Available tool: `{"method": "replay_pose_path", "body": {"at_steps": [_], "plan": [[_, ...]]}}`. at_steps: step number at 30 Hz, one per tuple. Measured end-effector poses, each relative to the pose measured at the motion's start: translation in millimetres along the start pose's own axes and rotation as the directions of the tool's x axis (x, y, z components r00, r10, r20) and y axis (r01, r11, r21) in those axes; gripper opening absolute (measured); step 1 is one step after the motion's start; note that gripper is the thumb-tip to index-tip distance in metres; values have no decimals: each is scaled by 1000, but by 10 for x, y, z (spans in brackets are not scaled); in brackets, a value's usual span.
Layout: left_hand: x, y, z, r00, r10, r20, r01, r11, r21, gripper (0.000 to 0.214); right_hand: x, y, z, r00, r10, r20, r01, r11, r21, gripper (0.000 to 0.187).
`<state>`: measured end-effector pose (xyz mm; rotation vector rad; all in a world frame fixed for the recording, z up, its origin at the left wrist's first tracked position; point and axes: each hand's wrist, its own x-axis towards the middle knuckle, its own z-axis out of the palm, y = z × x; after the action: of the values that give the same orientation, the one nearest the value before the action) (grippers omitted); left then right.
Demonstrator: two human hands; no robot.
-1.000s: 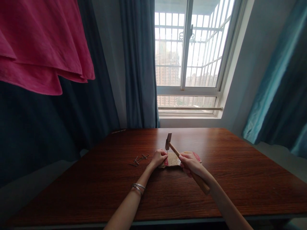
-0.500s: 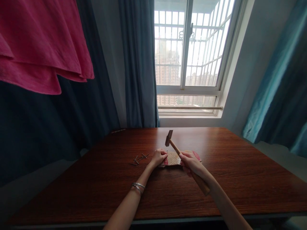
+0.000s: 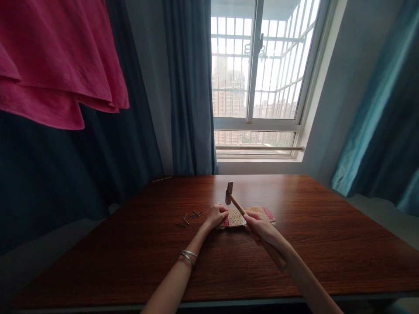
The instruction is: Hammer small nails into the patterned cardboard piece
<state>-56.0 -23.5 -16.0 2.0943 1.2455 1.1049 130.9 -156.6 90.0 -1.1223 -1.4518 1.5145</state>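
My left hand (image 3: pixel 217 215) pinches an upright nail (image 3: pixel 228 208) at the left end of a flat patterned piece (image 3: pixel 236 217), tan with dark spots and pink at both ends. What this piece is made of I cannot tell. My right hand (image 3: pixel 262 225) is wrapped round the wooden handle of a hammer (image 3: pixel 238 205). The hammer's head is right over the nail's top and seems to touch it. Part of the patterned piece is hidden behind my right hand. Several loose nails (image 3: pixel 189 217) lie crossed on the table to the left of my left hand.
The brown wooden table (image 3: pixel 137 261) stretches to the wall below a barred window (image 3: pixel 255 78). Blue curtains (image 3: pixel 190 87) hang on both sides. A pink cloth (image 3: pixel 59 65) hangs at the upper left.
The hammer's head has come down a little onto the nail's top. My left hand keeps its place with the nail.
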Motion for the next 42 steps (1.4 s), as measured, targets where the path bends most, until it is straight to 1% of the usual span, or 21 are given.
{"method": "replay_pose_path", "body": {"at_steps": [3,10,13,17,23,27,31,37,42], "plan": [[3,-17,3,1000,3,4,-3,1000,2,14,4,15,6,1000,-23,-18,23,1000,10,30],[7,-26,17,1000,-1,0,1,1000,-12,13,4,46,27,1000,5,-5,-5,1000,18,28],[4,-15,13,1000,-9,5,9,1000,-7,13,6,54,27,1000,0,-18,1,999,37,29],[3,-5,8,1000,-8,10,8,1000,-4,13,20,73,24,1000,16,-21,-15,1000,17,31],[6,-4,7,1000,-13,3,13,1000,20,13,-4,21,45,999,22,-45,-20,999,43,31],[3,18,-3,1000,-12,12,12,1000,15,13,3,50,49,998,32,-50,-30,999,34,32],[2,29,-7,1000,-28,13,28,1000,9,13,1,58,40,998,24,-59,-21,999,44,33],[3,22,7,1000,-21,3,20,1000,9,13,-21,38,39,999,14,-34,-13,999,29,30],[0,41,-2,1000,-17,3,17,1000,12,13,-26,66,43,999,-17,-51,19,999,29,31]]}}
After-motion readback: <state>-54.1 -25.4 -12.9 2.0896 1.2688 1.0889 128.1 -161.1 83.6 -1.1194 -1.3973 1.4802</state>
